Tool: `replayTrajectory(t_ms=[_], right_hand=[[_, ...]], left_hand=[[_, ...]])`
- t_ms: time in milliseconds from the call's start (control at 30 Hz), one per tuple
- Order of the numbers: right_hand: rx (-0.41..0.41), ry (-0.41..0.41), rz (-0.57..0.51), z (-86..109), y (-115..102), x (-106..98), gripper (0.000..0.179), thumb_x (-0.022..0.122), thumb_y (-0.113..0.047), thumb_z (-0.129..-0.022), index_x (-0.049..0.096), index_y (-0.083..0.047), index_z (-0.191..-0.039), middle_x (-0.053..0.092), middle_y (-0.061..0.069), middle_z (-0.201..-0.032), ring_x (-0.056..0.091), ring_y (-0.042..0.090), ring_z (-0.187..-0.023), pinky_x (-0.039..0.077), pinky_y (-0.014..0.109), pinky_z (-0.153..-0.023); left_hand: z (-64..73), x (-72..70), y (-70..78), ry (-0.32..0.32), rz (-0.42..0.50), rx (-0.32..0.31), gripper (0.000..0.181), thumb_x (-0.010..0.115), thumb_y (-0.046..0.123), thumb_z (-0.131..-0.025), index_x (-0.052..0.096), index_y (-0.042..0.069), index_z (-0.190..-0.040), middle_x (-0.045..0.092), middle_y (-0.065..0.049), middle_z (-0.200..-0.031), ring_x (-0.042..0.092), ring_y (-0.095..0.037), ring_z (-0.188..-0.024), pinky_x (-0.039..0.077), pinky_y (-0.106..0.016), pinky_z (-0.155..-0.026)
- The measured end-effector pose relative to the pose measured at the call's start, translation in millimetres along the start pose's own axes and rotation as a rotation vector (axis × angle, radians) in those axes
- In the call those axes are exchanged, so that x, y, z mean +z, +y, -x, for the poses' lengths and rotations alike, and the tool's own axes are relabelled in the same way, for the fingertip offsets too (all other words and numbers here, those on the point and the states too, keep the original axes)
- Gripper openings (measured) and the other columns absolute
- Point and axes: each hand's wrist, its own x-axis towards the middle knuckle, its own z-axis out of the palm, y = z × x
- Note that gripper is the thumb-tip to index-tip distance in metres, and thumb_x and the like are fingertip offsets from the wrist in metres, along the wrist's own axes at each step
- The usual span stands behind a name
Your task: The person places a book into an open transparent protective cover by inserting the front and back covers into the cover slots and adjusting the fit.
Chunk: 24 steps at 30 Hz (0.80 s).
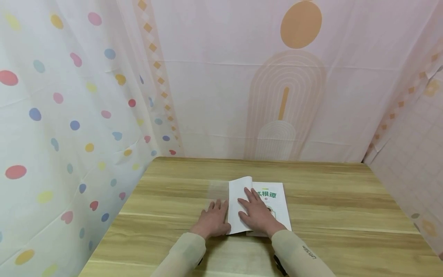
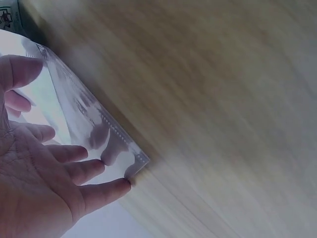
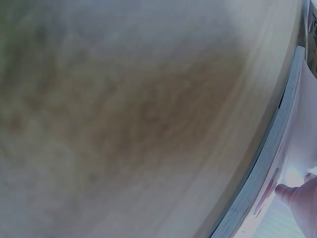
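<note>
A book [image 1: 282, 209] with green characters on its white title page lies on the table. Its white front cover [image 1: 236, 192] is turned over to the left, its top edge curving up slightly. Clear plastic film [image 1: 218, 188] reaches out left of that cover; in the left wrist view the film [image 2: 116, 134] has a dotted seam along its edge. My left hand [image 1: 212, 222] lies with spread fingers on the film, its thumb at the cover's edge. Fingers extended, my right hand [image 1: 258, 215] presses across the cover's fold and the title page. The book's thick page edge [image 3: 265, 161] shows in the right wrist view.
The wood-grain table [image 1: 346, 204] extends around the book on all sides. Behind it hangs a pale pink curtain [image 1: 214, 96] with arch patterns, and a dotted curtain [image 1: 69, 154] hangs along the left side.
</note>
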Motion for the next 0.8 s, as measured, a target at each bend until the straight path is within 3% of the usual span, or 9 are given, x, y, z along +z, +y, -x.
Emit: replayTrajectory(t_ms=[233, 533, 800], right_hand=[[-0.01, -0.011, 0.031, -1.1, -3.3, -0.5, 0.048, 0.052, -0.032, -0.1, 0.055, -0.008, -0.142, 0.023, 0.02, -0.16, 0.015, 0.041, -0.148, 0.021, 0.053, -0.116], [-0.028, 0.0, 0.044, -4.2, -5.1, 2.3, 0.048, 0.053, -0.032, -0.1, 0.055, -0.008, -0.141, 0.024, 0.02, -0.16, 0.015, 0.042, -0.147, 0.024, 0.052, -0.116], [-0.03, 0.001, 0.082, -6.2, -7.7, 5.5, 0.049, 0.053, -0.035, -0.1, 0.056, -0.009, -0.141, 0.025, 0.019, -0.16, 0.017, 0.041, -0.147, 0.027, 0.051, -0.114]], left_hand=[[1.2, -0.2, 1.9, 0.005, 0.008, -0.011, 0.073, 0.059, 0.031, -0.088, 0.038, 0.002, -0.151, 0.037, -0.027, -0.151, 0.031, -0.047, -0.14, 0.029, -0.069, -0.104], [0.4, 0.4, 2.2, 0.035, -0.04, 0.004, 0.058, 0.054, 0.02, -0.095, 0.042, -0.002, -0.147, 0.041, -0.025, -0.149, 0.035, -0.046, -0.138, 0.031, -0.066, -0.106], [-1.5, 2.1, 0.5, 0.014, -0.069, 0.035, 0.054, 0.051, 0.014, -0.096, 0.044, 0.004, -0.148, 0.04, -0.022, -0.151, 0.034, -0.046, -0.139, 0.033, -0.065, -0.105]])
